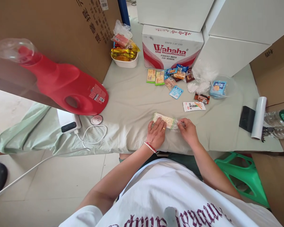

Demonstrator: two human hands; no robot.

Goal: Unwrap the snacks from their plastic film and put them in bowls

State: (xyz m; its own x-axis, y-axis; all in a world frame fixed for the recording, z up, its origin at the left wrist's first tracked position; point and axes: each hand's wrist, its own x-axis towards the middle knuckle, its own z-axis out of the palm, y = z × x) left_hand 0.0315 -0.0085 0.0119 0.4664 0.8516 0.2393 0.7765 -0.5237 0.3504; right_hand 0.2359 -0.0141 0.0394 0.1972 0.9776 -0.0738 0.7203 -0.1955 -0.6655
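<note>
A pale yellow snack packet with green edges [168,121] lies in clear plastic close to the table's front edge. My left hand [156,132], with a ring and a beaded bracelet, rests on the packet from above, fingers spread and pressing its left part. At the other end, my right hand [188,129] pinches the loose clear plastic [178,123] between thumb and fingers. Just beyond the right hand is a white snack packet [194,106]. Two similar yellow-green packets [155,76] lie farther back, beside several small snacks [176,92].
A Wahaba-style white and red carton [172,47] stands at the back. Left are a snack-filled white tub [125,63], a large red bottle [73,85] and a white power bank [67,121]. Right are a clear bowl [230,90] and a plastic roll [259,118].
</note>
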